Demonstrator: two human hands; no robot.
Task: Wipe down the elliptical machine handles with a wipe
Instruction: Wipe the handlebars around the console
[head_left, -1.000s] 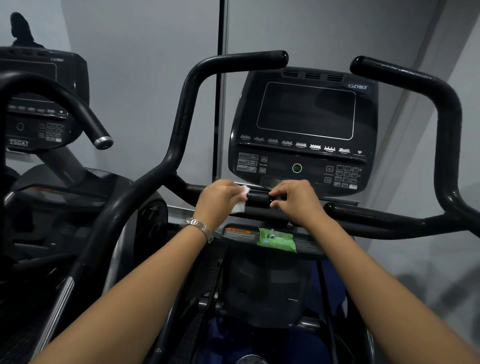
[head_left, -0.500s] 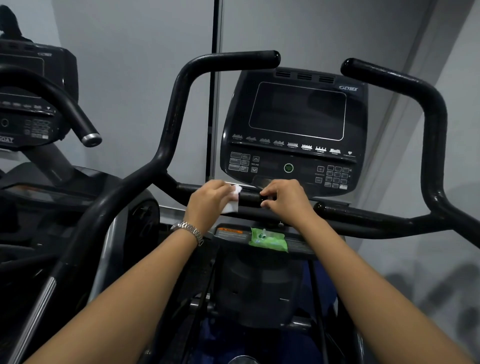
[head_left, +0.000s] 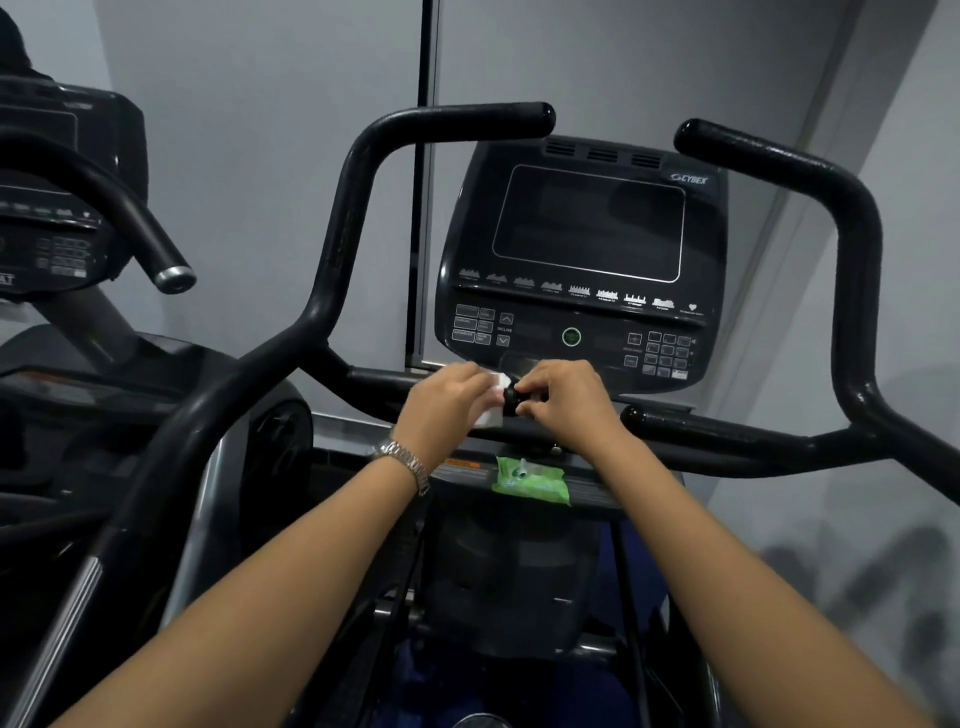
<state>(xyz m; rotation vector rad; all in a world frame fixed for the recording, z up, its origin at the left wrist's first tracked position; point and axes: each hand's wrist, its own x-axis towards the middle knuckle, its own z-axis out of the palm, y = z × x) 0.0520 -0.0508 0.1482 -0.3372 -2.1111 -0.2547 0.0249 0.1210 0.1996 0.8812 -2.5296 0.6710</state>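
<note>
Wiping the short inner grip right under the console

Both my hands have closed in on each other just below the console (head_left: 582, 260) compared with a second ago: my left hand (head_left: 447, 402) is curled tight around the white wipe (head_left: 496, 397), pressing it onto the low handlebar (head_left: 374, 376) under the console, while my right hand (head_left: 563, 397) is pinched shut on the bar's black end knob right beside the wipe. So I reckon I'm only on the small centre grips. The tall left handle (head_left: 358, 171) and tall right handle (head_left: 852, 218) either side of the console look untouched. The green wipe pack (head_left: 530, 480) sits on the ledge below the console, handy for a fresh sheet.
</note>
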